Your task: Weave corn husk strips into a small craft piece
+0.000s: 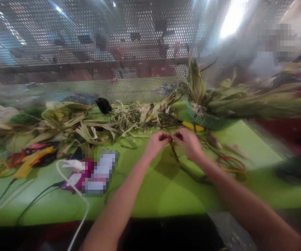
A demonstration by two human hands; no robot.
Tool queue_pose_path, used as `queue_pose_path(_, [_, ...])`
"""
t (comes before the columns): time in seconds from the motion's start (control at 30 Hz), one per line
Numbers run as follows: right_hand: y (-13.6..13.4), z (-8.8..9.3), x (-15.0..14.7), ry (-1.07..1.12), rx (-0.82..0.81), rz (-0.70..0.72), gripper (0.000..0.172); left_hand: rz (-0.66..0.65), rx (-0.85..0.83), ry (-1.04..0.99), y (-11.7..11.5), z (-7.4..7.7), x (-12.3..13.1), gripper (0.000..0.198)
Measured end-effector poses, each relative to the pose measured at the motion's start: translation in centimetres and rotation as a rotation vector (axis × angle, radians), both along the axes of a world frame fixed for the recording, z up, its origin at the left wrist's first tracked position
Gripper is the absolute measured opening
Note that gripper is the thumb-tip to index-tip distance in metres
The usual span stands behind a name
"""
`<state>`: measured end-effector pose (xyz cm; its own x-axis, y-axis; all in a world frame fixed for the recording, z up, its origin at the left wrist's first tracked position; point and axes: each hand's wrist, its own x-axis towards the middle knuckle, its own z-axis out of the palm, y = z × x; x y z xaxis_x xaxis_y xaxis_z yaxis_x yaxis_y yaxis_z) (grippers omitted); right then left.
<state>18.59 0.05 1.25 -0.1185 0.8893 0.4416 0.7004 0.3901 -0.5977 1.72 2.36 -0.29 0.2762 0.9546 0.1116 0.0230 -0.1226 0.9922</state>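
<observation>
Two bare hands met over a bright-green table point(145, 202), their fingertips closed in a pinch at the upper end of a thin, dark greenish-brown stem point(176, 157). The left hand point(159, 142) gripped from one side and the right hand point(187, 141) from the other; blur hid how the fingertips shared the hold. The stem hung just above the tabletop, its lower part trailing toward the right forearm. Beyond the stem stretched a tangled heap of dry, pale-green and tan husks point(94, 134). A green perforated basket point(214, 121) sat beyond the stem and to its right, with a slim yellow tool point(193, 126) in front of the basket. A blurred red-orange looped handle point(234, 169) lay to the right of the stem. Well to the left of the stem lay a yellow pistol-shaped tool point(32, 163) with a black cord, while a purple power block point(89, 166) rested between the two.
</observation>
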Motion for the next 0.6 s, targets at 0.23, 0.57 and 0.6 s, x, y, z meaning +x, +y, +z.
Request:
queue_pose_path(0.23, [-0.16, 0.11, -0.26, 0.011, 0.016, 0.040, 0.007, -0.023, 0.010, 0.039, -0.35, 0.31, 0.14, 0.022])
queue_pose_path(0.57, [0.15, -0.02, 0.02, 0.285, -0.024, 0.137, 0.024, -0.031, 0.063, 0.008, 0.05, -0.49, 0.08, 0.018])
queue_pose_path(0.6, [0.22, -0.02, 0.04, 0.326, -0.054, 0.149, 0.028, -0.039, 0.073, 0.005, 0.03, -0.40, 0.02, 0.017])
